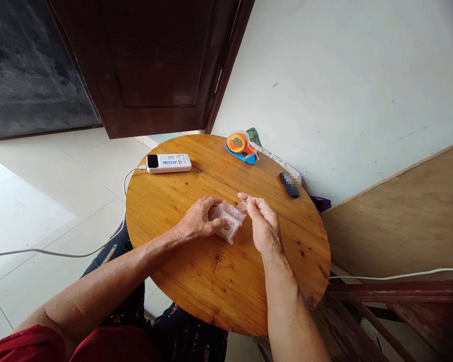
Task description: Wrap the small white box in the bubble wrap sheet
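A small flat packet (232, 227) in clear, crinkled plastic wrap rests on the round wooden table, with a pale face and reddish print showing through. My left hand (200, 219) grips it from the left, thumb on top and fingers curled behind its far edge. At the packet's upper right, my right hand (265, 224) is closed in a pinch. Between its thumb and fingers shows a small translucent strip (242, 206); whether it is tape or part of the wrap I cannot tell.
On the wooden table (196, 281), a white power bank (173, 163) with a cable stands at the back left. An orange and blue tape dispenser (240, 146) sits at the back, a dark blurred object (289, 185) at the right. A wall (347, 90) borders the table's right side.
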`<move>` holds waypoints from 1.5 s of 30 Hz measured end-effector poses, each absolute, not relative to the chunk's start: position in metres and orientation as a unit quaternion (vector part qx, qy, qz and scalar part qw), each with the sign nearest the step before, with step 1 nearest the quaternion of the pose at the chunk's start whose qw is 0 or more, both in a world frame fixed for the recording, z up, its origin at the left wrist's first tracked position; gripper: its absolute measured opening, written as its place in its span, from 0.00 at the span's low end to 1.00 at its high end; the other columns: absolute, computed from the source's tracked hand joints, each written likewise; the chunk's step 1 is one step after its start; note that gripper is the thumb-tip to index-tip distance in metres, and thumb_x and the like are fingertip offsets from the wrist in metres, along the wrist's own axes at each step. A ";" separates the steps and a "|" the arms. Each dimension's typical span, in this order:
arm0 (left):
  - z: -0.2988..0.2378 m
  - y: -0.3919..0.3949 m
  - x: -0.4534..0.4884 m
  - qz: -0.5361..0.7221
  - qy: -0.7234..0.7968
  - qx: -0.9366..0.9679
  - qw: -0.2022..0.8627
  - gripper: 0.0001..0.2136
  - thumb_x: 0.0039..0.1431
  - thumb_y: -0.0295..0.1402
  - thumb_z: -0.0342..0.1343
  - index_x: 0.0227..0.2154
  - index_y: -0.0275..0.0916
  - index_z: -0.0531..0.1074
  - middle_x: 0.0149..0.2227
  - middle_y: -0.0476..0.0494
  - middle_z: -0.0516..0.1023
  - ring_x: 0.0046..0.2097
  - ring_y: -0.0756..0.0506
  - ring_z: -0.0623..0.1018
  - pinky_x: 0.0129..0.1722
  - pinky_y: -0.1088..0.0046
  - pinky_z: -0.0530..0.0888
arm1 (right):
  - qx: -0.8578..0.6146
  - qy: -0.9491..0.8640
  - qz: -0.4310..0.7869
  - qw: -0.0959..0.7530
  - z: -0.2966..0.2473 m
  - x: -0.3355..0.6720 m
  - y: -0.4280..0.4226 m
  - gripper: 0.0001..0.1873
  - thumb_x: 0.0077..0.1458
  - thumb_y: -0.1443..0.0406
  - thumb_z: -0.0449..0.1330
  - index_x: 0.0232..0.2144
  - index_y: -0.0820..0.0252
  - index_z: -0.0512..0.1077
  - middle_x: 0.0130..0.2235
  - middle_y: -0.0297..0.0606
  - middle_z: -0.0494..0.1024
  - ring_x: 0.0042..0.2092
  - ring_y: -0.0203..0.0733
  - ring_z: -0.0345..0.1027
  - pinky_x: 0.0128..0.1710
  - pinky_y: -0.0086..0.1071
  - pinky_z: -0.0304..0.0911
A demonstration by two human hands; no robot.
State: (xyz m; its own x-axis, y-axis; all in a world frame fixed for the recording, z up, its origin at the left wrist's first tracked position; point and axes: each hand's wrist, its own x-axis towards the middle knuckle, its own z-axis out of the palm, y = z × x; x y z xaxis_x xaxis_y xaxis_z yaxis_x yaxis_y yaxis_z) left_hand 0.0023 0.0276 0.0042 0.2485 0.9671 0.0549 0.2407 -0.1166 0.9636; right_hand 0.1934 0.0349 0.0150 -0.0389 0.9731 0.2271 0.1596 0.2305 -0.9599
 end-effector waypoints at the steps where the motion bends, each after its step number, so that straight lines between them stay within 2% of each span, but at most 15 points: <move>1: 0.002 0.027 0.003 0.395 0.472 0.638 0.463 0.25 0.47 0.37 0.62 0.50 0.37 0.72 0.47 0.37 0.76 0.48 0.37 0.76 0.49 0.59 0.74 | -0.468 -0.575 0.418 0.525 0.014 0.193 0.036 0.14 0.57 0.52 0.61 0.34 0.56 0.71 0.52 0.41 0.78 0.53 0.45 0.68 0.54 0.40 0.59; 4: -0.001 0.025 0.003 0.411 0.450 0.626 0.487 0.34 0.44 0.33 0.63 0.58 0.38 0.65 0.55 0.34 0.71 0.55 0.35 0.72 0.54 0.56 0.71 | -0.473 -0.513 0.436 0.568 0.012 0.194 0.042 0.16 0.52 0.51 0.65 0.30 0.56 0.71 0.49 0.42 0.80 0.53 0.47 0.68 0.54 0.41 0.59; 7: -0.001 0.024 0.002 0.400 0.377 0.603 0.578 0.44 0.42 0.31 0.63 0.65 0.40 0.54 0.61 0.32 0.64 0.57 0.35 0.70 0.55 0.57 0.69 | -0.479 -0.461 0.442 0.603 0.012 0.197 0.047 0.19 0.47 0.49 0.68 0.27 0.57 0.68 0.47 0.42 0.81 0.49 0.46 0.70 0.49 0.41 0.62; 10: 0.004 0.024 0.001 0.385 0.316 0.560 0.662 0.47 0.43 0.33 0.64 0.67 0.40 0.50 0.59 0.33 0.66 0.55 0.36 0.72 0.54 0.58 0.69 | -0.469 -0.416 0.457 0.631 0.012 0.202 0.050 0.21 0.43 0.49 0.70 0.27 0.56 0.68 0.44 0.41 0.82 0.47 0.46 0.72 0.46 0.39 0.64; 14: 0.013 0.022 0.001 0.408 0.306 0.504 0.697 0.36 0.50 0.42 0.63 0.61 0.41 0.60 0.51 0.38 0.72 0.49 0.41 0.74 0.46 0.65 0.71 | -0.467 -0.396 0.445 0.653 0.008 0.208 0.054 0.21 0.42 0.49 0.70 0.27 0.55 0.68 0.41 0.40 0.83 0.50 0.47 0.72 0.43 0.37 0.65; 17: 0.017 0.019 0.000 0.425 0.304 0.499 0.691 0.21 0.52 0.45 0.62 0.45 0.39 0.72 0.41 0.44 0.75 0.40 0.46 0.74 0.37 0.72 0.70 | -0.485 -0.391 0.429 0.654 0.001 0.211 0.058 0.21 0.42 0.49 0.69 0.27 0.56 0.67 0.41 0.41 0.83 0.49 0.47 0.73 0.40 0.36 0.65; 20: 0.016 0.018 0.000 0.363 0.346 0.506 0.702 0.17 0.52 0.46 0.61 0.33 0.36 0.73 0.28 0.49 0.72 0.28 0.51 0.69 0.28 0.75 0.65 | -0.542 -0.424 0.351 0.635 -0.001 0.214 0.058 0.19 0.46 0.49 0.66 0.29 0.57 0.70 0.41 0.42 0.82 0.44 0.45 0.73 0.38 0.35 0.65; 24: 0.011 0.021 0.003 0.373 0.386 0.424 0.730 0.18 0.46 0.41 0.63 0.38 0.34 0.75 0.28 0.47 0.74 0.27 0.50 0.70 0.27 0.74 0.65 | -0.570 -0.487 0.186 0.636 0.011 0.214 0.049 0.16 0.53 0.51 0.61 0.34 0.57 0.73 0.34 0.34 0.78 0.32 0.37 0.70 0.34 0.32 0.63; 26: 0.010 0.025 0.004 0.416 0.402 0.375 0.724 0.18 0.43 0.37 0.63 0.38 0.33 0.76 0.28 0.46 0.75 0.27 0.50 0.71 0.27 0.74 0.66 | -0.556 -0.528 0.208 0.607 0.020 0.209 0.041 0.16 0.56 0.51 0.59 0.30 0.57 0.71 0.25 0.29 0.72 0.23 0.33 0.63 0.28 0.30 0.60; 28: 0.008 0.028 0.004 0.450 0.415 0.365 0.701 0.19 0.42 0.35 0.62 0.39 0.33 0.77 0.30 0.45 0.76 0.28 0.50 0.71 0.28 0.74 0.66 | -0.555 -0.585 0.283 0.519 0.027 0.202 0.033 0.20 0.56 0.47 0.58 0.26 0.56 0.68 0.19 0.27 0.67 0.19 0.33 0.59 0.23 0.30 0.57; 30: 0.007 0.029 0.004 0.466 0.412 0.389 0.680 0.21 0.43 0.35 0.62 0.43 0.34 0.78 0.33 0.45 0.78 0.31 0.49 0.73 0.32 0.73 0.67 | -0.563 -0.621 0.340 0.426 0.028 0.193 0.029 0.22 0.53 0.44 0.59 0.27 0.55 0.68 0.19 0.28 0.69 0.20 0.35 0.62 0.22 0.30 0.55; 33: 0.007 0.026 0.006 0.455 0.363 0.426 0.693 0.23 0.48 0.40 0.61 0.48 0.36 0.76 0.38 0.42 0.80 0.39 0.46 0.76 0.40 0.71 0.70 | -0.585 -0.632 0.348 0.370 0.022 0.183 0.029 0.24 0.46 0.43 0.64 0.31 0.55 0.70 0.22 0.30 0.73 0.24 0.39 0.65 0.24 0.31 0.55; 36: 0.012 0.024 0.008 0.459 0.323 0.404 0.722 0.23 0.50 0.44 0.61 0.45 0.34 0.77 0.41 0.39 0.80 0.43 0.42 0.77 0.44 0.67 0.71 | -0.593 -0.626 0.322 0.391 0.013 0.182 0.034 0.23 0.48 0.44 0.63 0.22 0.55 0.66 0.20 0.29 0.68 0.25 0.37 0.59 0.25 0.31 0.51; 39: 0.018 0.026 0.007 0.506 0.336 0.348 0.714 0.20 0.48 0.43 0.63 0.40 0.33 0.78 0.39 0.39 0.81 0.42 0.42 0.78 0.43 0.67 0.73 | -0.576 -0.575 0.341 0.470 0.009 0.188 0.038 0.23 0.52 0.47 0.60 0.18 0.56 0.62 0.19 0.28 0.63 0.24 0.35 0.55 0.26 0.31 0.51; 45: 0.017 0.036 0.003 0.532 0.371 0.266 0.713 0.16 0.44 0.40 0.63 0.35 0.33 0.77 0.30 0.43 0.79 0.31 0.46 0.76 0.32 0.71 0.73 | -0.526 -0.413 0.460 0.585 0.006 0.197 0.048 0.18 0.45 0.50 0.63 0.19 0.56 0.69 0.22 0.34 0.74 0.25 0.40 0.65 0.29 0.35 0.62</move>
State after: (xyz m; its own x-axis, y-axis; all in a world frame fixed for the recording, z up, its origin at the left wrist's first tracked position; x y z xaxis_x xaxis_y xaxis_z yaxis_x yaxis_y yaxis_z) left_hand 0.0033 0.0360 0.0168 0.1598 0.9561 -0.2455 -0.5611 0.2926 0.7743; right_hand 0.1966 0.0479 0.0060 0.2362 0.9717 -0.0009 -0.1037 0.0243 -0.9943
